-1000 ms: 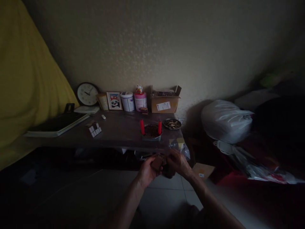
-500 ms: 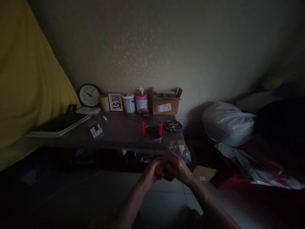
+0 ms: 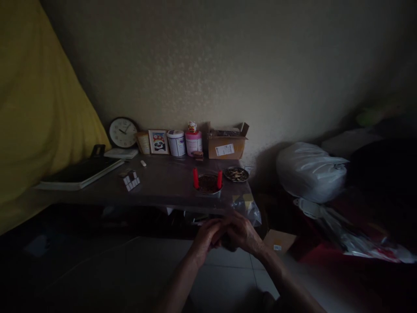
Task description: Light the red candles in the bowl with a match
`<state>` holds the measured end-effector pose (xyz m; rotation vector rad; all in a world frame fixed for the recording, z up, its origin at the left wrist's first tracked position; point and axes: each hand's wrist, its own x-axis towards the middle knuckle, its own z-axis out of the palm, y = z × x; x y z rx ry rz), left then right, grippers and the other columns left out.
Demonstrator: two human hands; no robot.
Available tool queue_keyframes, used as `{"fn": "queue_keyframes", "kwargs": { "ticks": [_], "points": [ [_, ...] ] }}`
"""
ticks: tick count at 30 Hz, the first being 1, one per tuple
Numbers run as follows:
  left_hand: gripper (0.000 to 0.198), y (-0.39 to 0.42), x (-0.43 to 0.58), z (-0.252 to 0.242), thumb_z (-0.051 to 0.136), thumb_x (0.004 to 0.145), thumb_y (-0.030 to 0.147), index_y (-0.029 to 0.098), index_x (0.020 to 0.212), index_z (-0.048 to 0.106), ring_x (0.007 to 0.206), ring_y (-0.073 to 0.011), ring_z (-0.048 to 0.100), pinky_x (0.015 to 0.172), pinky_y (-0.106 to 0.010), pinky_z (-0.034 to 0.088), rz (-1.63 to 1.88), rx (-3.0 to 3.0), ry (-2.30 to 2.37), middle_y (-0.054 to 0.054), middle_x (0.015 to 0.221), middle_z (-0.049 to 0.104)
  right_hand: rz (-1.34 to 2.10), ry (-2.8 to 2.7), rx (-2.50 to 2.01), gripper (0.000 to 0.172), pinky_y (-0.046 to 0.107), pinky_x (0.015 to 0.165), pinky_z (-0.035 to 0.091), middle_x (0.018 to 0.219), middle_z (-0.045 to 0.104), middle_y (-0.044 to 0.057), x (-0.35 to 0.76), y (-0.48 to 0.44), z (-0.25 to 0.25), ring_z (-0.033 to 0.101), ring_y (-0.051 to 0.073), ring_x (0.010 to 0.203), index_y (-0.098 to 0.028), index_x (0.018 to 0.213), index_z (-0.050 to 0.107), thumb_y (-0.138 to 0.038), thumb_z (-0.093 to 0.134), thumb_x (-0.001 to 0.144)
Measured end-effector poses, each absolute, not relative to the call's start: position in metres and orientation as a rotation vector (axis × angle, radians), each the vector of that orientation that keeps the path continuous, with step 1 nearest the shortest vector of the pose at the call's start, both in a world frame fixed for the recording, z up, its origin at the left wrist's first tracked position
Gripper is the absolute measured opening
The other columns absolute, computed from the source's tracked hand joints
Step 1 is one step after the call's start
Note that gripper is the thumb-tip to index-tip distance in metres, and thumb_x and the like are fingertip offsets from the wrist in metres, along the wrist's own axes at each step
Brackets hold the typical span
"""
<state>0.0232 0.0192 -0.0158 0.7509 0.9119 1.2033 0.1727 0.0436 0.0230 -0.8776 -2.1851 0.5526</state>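
Note:
My left hand (image 3: pixel 205 237) and my right hand (image 3: pixel 241 232) are together low in front of the table. The left fingers are closed around what looks like a small reddish-brown box, mostly hidden in shadow. Curled against it are the fingers of my right hand; what they pinch is too dark to make out. Beyond my hands, two upright red candles (image 3: pixel 196 178) stand in a round metal dish (image 3: pixel 208 194) with dark grains. A second metal dish (image 3: pixel 236 174) to its right has several matchsticks on it.
Along the wall are a clock (image 3: pixel 123 132), a panda picture (image 3: pixel 159 142), a white tub (image 3: pixel 176 143), a pink tub (image 3: pixel 194 144) under a cat figurine, and a cardboard box (image 3: pixel 226 147). A cube puzzle (image 3: pixel 131 180) lies left. Plastic bags (image 3: pixel 311 171) are at right.
My hands stay together but have turned slightly, with the right hand shifting a little lower and the small box less visible between them. The table things have not moved.

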Motion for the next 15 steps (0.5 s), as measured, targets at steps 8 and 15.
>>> {"fn": "queue_keyframes", "kwargs": {
  "ticks": [8, 15],
  "points": [
    [0.025, 0.016, 0.022, -0.007, 0.071, 0.064, 0.033, 0.019, 0.083, 0.066, 0.052, -0.0079, 0.051, 0.042, -0.020, 0.029, 1.216, 0.606, 0.888, 0.001, 0.066, 0.062, 0.868, -1.920, -0.972, 0.010, 0.025, 0.068, 0.046, 0.081, 0.061, 0.001, 0.169, 0.042, 0.020, 0.058, 0.014, 0.077, -0.020, 0.084, 0.063, -0.022, 0.055, 0.079],
    [0.021, 0.012, 0.022, 0.002, 0.069, 0.065, 0.030, 0.018, 0.082, 0.068, 0.056, -0.0092, 0.052, 0.043, -0.019, 0.032, 1.225, 0.606, 0.902, -0.001, 0.070, 0.063, 1.209, -1.623, -1.004, 0.020, 0.023, 0.063, 0.047, 0.070, 0.062, -0.002, 0.165, 0.045, 0.012, 0.058, 0.012, 0.066, -0.019, 0.082, 0.062, -0.038, 0.062, 0.076]
  ]
}}
